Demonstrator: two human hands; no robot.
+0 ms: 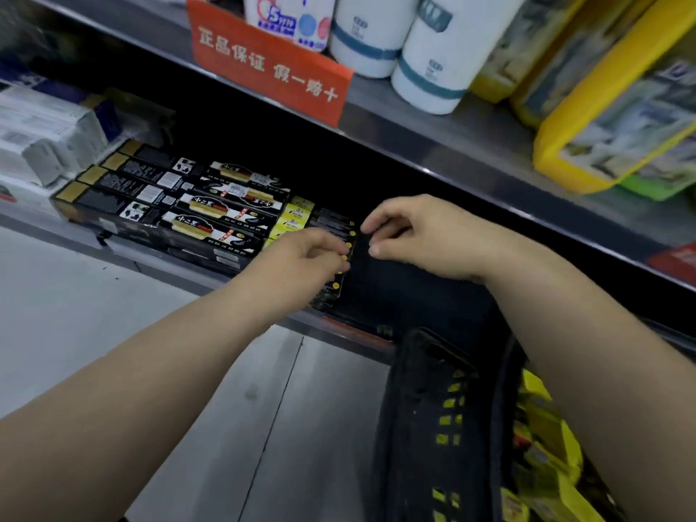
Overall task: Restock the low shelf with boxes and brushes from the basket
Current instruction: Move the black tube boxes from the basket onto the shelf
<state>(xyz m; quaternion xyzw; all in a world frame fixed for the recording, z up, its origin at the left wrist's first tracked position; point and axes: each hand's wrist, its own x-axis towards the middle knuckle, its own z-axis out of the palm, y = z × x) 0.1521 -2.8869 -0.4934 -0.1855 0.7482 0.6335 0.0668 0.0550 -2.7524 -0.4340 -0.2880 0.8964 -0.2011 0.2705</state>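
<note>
On the low shelf (350,329) lies a row of dark brush packs (333,226) with yellow dots along their ends, beside yellow-labelled packs (295,216) and black boxes (211,216). My left hand (307,252) rests its curled fingertips on the near ends of the brush packs, by the yellow dots. My right hand (412,235) hovers just right of the row with fingers curled; whether it pinches a pack is unclear. The black basket (425,416) stands at the lower right, with yellow packs (546,446) inside.
An upper shelf (452,137) overhangs the low one, carrying white rolls (433,65), yellow-framed packs (617,122) and an orange sign (269,65). White boxes (41,137) sit at the far left of the low shelf. Grey floor tiles (113,314) lie below.
</note>
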